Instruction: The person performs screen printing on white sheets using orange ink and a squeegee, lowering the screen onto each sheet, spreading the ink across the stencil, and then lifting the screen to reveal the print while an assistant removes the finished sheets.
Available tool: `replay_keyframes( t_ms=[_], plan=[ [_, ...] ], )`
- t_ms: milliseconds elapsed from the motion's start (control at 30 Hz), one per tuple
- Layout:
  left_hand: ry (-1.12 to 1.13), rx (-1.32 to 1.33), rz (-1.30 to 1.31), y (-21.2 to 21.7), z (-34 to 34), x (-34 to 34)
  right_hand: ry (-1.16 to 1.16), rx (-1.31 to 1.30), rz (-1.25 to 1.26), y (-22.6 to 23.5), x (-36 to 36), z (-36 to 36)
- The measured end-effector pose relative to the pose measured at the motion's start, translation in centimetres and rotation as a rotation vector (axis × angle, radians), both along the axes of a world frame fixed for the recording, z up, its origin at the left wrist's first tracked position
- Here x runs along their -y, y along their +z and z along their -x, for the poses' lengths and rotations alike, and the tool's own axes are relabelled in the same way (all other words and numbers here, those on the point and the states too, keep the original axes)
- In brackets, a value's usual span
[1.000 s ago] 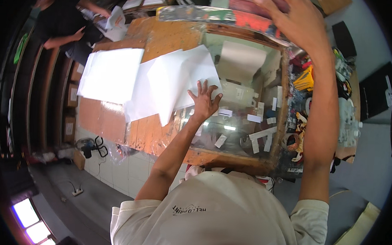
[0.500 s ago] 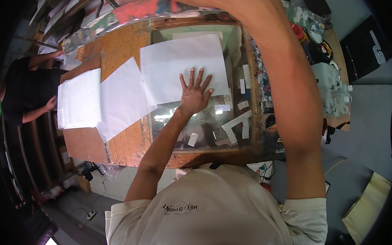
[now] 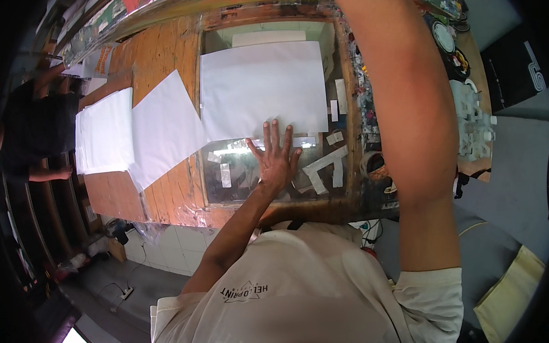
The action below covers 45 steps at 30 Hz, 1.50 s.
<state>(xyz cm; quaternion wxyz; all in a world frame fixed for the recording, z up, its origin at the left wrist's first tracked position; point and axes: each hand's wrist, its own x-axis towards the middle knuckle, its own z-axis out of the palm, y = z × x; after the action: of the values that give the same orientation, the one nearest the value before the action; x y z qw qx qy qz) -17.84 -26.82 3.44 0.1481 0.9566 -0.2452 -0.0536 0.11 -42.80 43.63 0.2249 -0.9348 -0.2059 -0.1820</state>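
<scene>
A white sheet (image 3: 262,86) lies on the glass panel (image 3: 244,185) set in the wooden table. My left hand (image 3: 276,162) is flat with fingers spread, its fingertips on the sheet's near edge and its palm over the glass. My bare right arm (image 3: 410,103) reaches up past the top of the picture, so the hand at its end is out of sight. Another white sheet (image 3: 170,128) lies askew to the left, partly against a stack of white sheets (image 3: 105,132). Across the far side runs a long paint-stained frame edge (image 3: 165,19).
Pale tape strips (image 3: 326,167) stick to the glass. Paint containers (image 3: 443,37) and translucent plastic jugs (image 3: 475,130) crowd the right side. A person in black (image 3: 43,121) stands at the table's left end, by dark shelves (image 3: 56,200).
My left hand has slid nearer to me, from the middle of the sheet to its near edge. The sheet now lies straighter on the glass. The stained frame edge has shifted higher in view.
</scene>
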Motion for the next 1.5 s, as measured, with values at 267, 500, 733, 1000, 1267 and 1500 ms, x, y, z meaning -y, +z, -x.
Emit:
replay_keyframes(
  t_ms=[267,500,733,1000,1267,1500],
  plan=[
    [-0.038,0.000,-0.012,-0.5,0.8,-0.5,-0.191,-0.294,0.011,1.4,-1.9,0.4],
    [-0.037,0.037,0.019,-0.5,1.0,-0.6,-0.266,-0.340,-0.011,1.4,-2.5,0.6],
    [-0.063,0.062,0.011,-0.7,1.0,-0.5,-0.018,-0.135,0.048,0.4,0.2,0.8],
    [-0.078,0.042,0.014,-0.8,0.9,-0.5,-0.002,-0.271,-0.018,0.5,-0.2,0.1],
    [-0.096,0.036,-0.004,-0.7,0.9,-0.4,-0.099,-0.079,0.020,-1.3,-0.6,0.6],
    [-0.133,0.011,-0.066,-0.6,0.9,-0.3,-0.198,-0.041,0.088,-0.5,-1.8,0.4]
  ],
)
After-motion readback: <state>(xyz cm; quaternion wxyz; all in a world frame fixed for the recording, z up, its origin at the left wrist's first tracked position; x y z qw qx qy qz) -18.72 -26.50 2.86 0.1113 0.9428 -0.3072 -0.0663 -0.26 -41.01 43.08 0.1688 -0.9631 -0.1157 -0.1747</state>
